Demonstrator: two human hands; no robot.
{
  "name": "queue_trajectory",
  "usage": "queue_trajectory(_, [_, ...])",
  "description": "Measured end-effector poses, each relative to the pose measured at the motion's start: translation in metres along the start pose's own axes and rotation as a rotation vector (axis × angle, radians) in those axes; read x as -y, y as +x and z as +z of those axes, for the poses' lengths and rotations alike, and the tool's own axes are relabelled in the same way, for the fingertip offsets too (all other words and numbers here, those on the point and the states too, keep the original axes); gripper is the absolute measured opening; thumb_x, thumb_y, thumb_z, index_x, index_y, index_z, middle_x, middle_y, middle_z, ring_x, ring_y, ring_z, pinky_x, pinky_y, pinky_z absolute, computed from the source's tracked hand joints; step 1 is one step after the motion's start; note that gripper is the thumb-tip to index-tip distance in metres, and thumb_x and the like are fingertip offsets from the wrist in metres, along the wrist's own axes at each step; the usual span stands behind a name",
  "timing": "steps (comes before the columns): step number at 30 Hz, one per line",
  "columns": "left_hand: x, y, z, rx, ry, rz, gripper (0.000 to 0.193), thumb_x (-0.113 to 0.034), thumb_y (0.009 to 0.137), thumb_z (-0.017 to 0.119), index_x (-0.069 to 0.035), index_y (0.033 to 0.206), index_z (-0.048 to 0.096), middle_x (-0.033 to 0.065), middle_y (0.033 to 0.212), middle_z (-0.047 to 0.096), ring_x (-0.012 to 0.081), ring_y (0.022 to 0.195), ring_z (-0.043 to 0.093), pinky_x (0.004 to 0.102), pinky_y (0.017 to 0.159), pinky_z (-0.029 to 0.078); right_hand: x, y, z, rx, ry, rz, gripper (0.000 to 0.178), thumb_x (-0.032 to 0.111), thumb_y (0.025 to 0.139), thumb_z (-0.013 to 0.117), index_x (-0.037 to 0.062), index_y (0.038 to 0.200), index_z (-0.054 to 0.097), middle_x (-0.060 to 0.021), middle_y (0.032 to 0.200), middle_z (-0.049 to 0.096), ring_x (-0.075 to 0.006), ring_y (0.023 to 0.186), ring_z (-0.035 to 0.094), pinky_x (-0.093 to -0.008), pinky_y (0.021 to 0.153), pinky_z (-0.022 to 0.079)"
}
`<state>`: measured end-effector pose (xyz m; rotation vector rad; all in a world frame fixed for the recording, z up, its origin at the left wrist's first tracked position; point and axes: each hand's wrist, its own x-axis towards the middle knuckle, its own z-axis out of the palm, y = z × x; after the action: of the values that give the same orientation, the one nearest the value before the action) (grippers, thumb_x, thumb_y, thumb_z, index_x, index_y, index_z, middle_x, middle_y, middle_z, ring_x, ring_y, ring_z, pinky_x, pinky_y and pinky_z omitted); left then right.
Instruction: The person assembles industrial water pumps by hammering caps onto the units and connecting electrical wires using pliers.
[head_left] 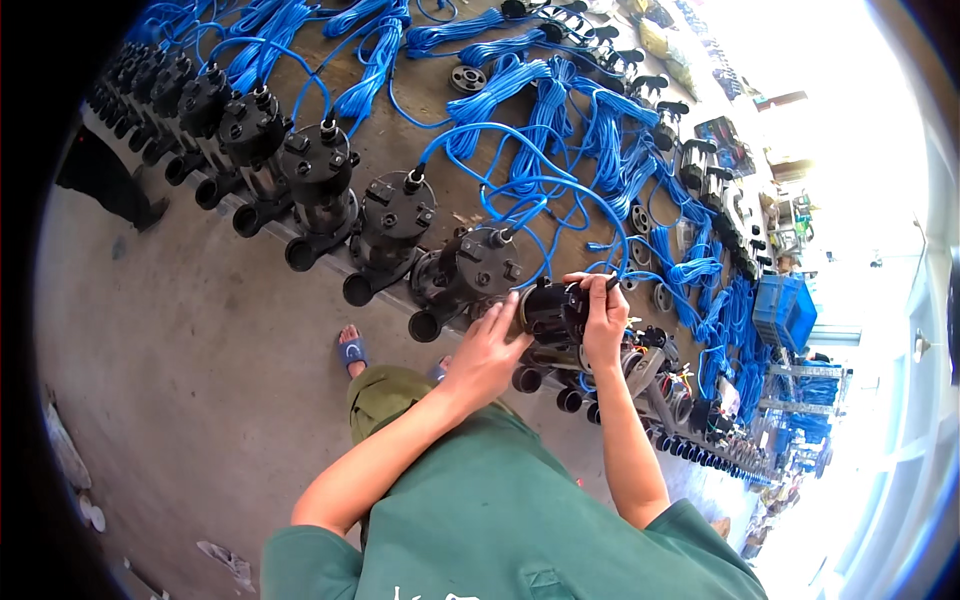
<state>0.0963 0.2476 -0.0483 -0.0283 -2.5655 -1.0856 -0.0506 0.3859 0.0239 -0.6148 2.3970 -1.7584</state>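
Note:
My right hand [605, 322] is wrapped round the side of a black pump cover [556, 314]. The cover is tipped on its side, and a blue cable [618, 225] loops up beside that hand. My left hand [487, 350] has its fingers stretched out toward the cover's left rim, thumb just under it; whether the fingertips touch is hard to tell. Just beyond the left fingers stands a black submersible pump [478, 265] with a round outlet at its foot. An open pump body with coloured wires [635, 360] lies to the right of the cover.
A row of black pumps [318, 170] lines the bench's near edge on the left. Bundled blue cables [500, 95] cover much of the brown bench top. A blue crate [783, 312] stands at the right. Another person's dark-clothed leg [110, 180] shows at far left.

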Motion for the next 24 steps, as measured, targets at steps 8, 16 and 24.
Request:
queue_trajectory(8, [-0.015,-0.004,-0.021,-0.116,-0.569,-0.313,0.040,-0.012,0.098,0.063,0.004,0.135,0.059,0.0259,0.137,0.063,0.0392,0.125,0.063,0.0436,0.108,0.049,0.007,-0.003,0.014,0.005,-0.352,-0.131,0.021,0.012,0.106,0.057,0.0010,0.100,0.074,-0.0118,0.086,0.074,-0.0226,0.076,0.069,-0.0343,0.071,0.053])
queue_trajectory(16, [0.006,0.075,0.017,0.088,-0.897,-0.343,0.063,-0.031,0.104,0.068,-0.001,0.154,0.044,0.0147,0.144,0.054,0.0209,0.136,0.049,0.0352,0.115,0.038,0.005,0.003,0.001,0.087,-0.105,-0.048,0.024,0.019,0.105,0.059,0.0003,0.111,0.071,-0.0204,0.111,0.071,-0.0380,0.106,0.067,-0.0440,0.090,0.052])
queue_trajectory(24, [-0.007,0.089,0.015,0.141,-1.020,-0.505,0.054,-0.008,0.089,0.077,-0.001,0.139,0.060,0.0088,0.119,0.071,0.0145,0.105,0.068,0.0306,0.094,0.056,0.012,-0.088,-0.169,-0.505,-0.905,0.293,0.033,0.008,0.098,0.051,0.0038,0.126,0.067,-0.0091,0.120,0.067,-0.0189,0.101,0.057,-0.0352,0.088,0.046])
